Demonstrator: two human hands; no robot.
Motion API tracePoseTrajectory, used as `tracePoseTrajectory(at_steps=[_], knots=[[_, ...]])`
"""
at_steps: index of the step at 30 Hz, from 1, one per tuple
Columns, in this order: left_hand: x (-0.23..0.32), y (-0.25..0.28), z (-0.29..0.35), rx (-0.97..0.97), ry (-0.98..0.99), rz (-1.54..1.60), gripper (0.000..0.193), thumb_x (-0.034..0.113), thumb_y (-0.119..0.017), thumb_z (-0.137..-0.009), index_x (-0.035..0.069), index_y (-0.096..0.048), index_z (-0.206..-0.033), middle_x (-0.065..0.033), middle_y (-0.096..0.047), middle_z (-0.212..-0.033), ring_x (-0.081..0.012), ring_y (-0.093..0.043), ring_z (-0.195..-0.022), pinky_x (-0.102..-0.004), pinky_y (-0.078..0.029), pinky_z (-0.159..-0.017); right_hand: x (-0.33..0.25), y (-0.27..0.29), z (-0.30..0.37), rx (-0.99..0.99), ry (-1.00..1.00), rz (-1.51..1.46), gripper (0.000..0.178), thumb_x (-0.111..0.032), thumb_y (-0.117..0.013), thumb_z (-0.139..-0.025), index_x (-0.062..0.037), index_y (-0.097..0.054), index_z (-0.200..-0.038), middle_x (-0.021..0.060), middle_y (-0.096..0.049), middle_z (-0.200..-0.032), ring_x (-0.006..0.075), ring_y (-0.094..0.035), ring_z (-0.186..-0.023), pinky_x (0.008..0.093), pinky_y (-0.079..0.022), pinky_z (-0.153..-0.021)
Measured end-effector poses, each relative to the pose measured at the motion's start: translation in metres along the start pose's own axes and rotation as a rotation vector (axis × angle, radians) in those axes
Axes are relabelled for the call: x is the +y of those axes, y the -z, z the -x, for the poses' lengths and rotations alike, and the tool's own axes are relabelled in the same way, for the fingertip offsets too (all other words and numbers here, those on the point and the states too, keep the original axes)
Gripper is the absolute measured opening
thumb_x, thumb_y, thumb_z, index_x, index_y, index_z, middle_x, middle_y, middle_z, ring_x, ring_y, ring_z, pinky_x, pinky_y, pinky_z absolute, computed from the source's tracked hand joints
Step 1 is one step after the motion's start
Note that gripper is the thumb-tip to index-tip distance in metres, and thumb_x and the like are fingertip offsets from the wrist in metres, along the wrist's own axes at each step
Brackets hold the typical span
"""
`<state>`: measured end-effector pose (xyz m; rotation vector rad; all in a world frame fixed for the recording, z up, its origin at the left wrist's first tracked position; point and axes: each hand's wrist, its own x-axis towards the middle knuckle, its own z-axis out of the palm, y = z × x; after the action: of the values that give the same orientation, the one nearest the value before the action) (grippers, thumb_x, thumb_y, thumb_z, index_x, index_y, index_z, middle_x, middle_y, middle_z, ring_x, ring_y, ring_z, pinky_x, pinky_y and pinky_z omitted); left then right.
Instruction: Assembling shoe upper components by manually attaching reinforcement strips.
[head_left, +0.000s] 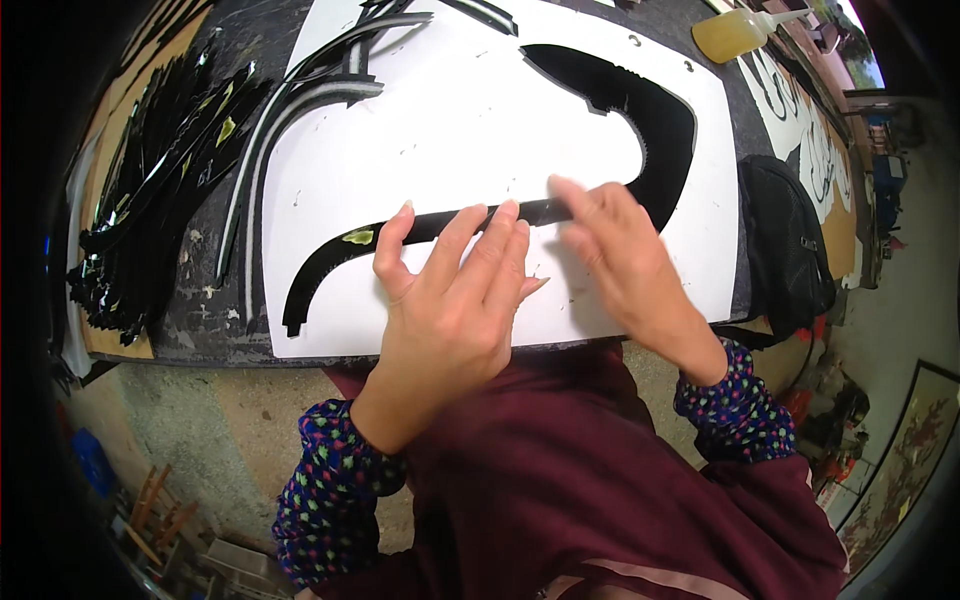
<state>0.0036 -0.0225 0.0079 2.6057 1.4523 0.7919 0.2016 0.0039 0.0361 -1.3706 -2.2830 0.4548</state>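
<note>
On the white board [450, 110] we've a black curved strip [425, 228] lying flat, L hand [455, 300] on it w/ fingers part-spread, R hand [632, 265] too blurred to tell if pinching; prob. part-done, w/ piled strips [150, 200] at far L seemingly left.

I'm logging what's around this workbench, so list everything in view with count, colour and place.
Curved strip: apparently one, black, on the white sheet
White sheet: one, white, on the table
Table: one, dark, worn, mid-view
Edged strips: several, black and grey, sheet's upper left
Strip pile: uncountable, black, table's left
Bottle: one, yellowish, table's upper right
Cut-outs: several, white, far right
Bag: one, black, right
Framed picture: one, brownish, lower right
Garment: one, maroon, bottom
Sleeves: two, dark, speckled, at the wrists
Left hand: one, bare, on the curved strip
Right hand: one, bare, blurred, right of it
</note>
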Motion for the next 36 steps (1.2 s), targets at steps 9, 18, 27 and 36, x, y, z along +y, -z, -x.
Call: tracePoseTrajectory(at_steps=[9, 18, 27, 36], knots=[[-0.002, 0.002, -0.002, 0.002, -0.015, 0.029, 0.035, 0.021, -0.068, -0.086, 0.002, -0.066, -0.116, -0.0073, -0.065, -0.124, -0.0197, -0.059, -0.113, -0.0553, -0.022, -0.108, 0.011, -0.016, -0.073, 0.425, 0.107, 0.451, 0.053, 0.005, -0.055, -0.081, 0.0006, -0.049, -0.134, 0.0156, -0.054, -0.119, 0.0313, -0.052, -0.109, 0.0400, -0.041, -0.088], [-0.006, -0.002, 0.002, 0.048, 0.016, 0.090, 0.030, 0.018, -0.068, -0.085, 0.001, -0.067, -0.109, -0.0080, -0.067, -0.117, -0.0203, -0.061, -0.109, -0.0557, -0.023, -0.108, 0.024, -0.047, -0.079, 0.150, 0.080, 0.264, 0.054, -0.006, -0.057, -0.086, 0.0011, -0.044, -0.139, 0.0172, -0.048, -0.129, 0.0298, -0.047, -0.120, 0.0444, -0.036, -0.096], [-0.006, 0.001, -0.004, 0.139, -0.007, 0.056, 0.020, 0.019, -0.069, -0.084, 0.002, -0.067, -0.093, -0.0078, -0.068, -0.102, -0.0199, -0.062, -0.101, -0.0577, -0.027, -0.103, 0.008, -0.061, -0.080, 0.301, 0.125, 0.285, 0.045, -0.003, -0.055, -0.087, 0.0024, -0.048, -0.130, 0.0181, -0.050, -0.126, 0.0329, -0.049, -0.120, 0.0462, -0.037, -0.100], [-0.003, 0.014, -0.003, 0.220, -0.003, 0.319, 0.009, 0.005, -0.064, -0.088, 0.001, -0.070, -0.094, -0.0103, -0.070, -0.102, -0.0231, -0.065, -0.095, -0.0364, -0.042, -0.095, 0.086, 0.006, -0.029, 0.422, -0.097, 0.284, 0.055, -0.025, -0.066, -0.091, 0.0026, -0.046, -0.134, 0.0206, -0.054, -0.130, 0.0361, -0.050, -0.123, 0.0480, -0.041, -0.100]])
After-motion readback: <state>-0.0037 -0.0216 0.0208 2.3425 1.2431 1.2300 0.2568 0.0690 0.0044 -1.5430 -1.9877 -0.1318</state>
